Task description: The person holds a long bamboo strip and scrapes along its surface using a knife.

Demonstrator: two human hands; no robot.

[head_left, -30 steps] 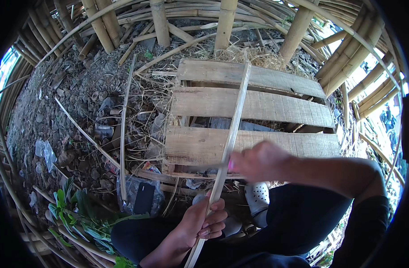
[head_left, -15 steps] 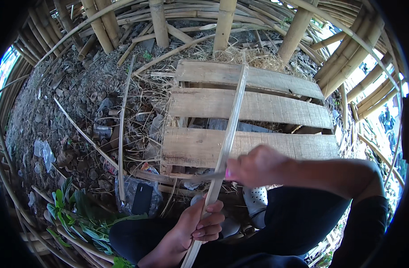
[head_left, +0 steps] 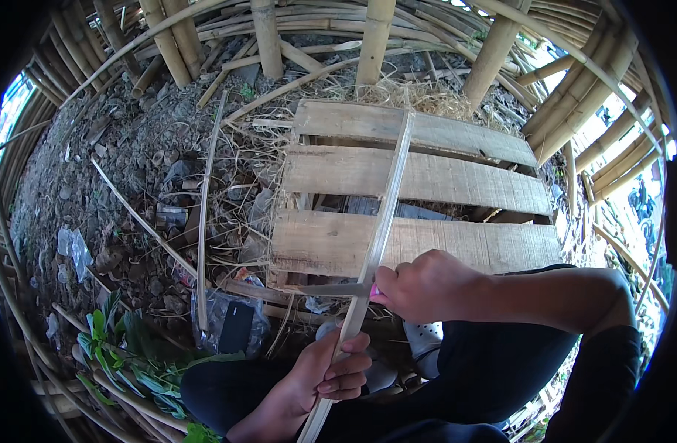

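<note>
A long, pale bamboo strip [head_left: 390,198] slants from my lap up across a low slatted wooden platform [head_left: 331,240]. My left hand [head_left: 334,373] is closed around its near part, thumb on top. Just above, my right hand [head_left: 427,286] is a fist around the pink handle of a knife [head_left: 327,289]. The knife's blade points left and lies across the strip, its edge touching or very close to it; which of the two I cannot tell. Most of the handle is hidden by my fingers.
Thin bamboo strips [head_left: 205,221] lie on the littered soil to the left. A black phone [head_left: 236,328] rests on clear plastic beside green leaves [head_left: 131,362]. Upright bamboo poles [head_left: 373,44] and stacked canes stand at the back and right. A light perforated clog [head_left: 425,338] shows below my right hand.
My right hand and the knife have come slightly down along the strip, and the blade is sharper to see now. The left hand keeps its grip in the same place.
</note>
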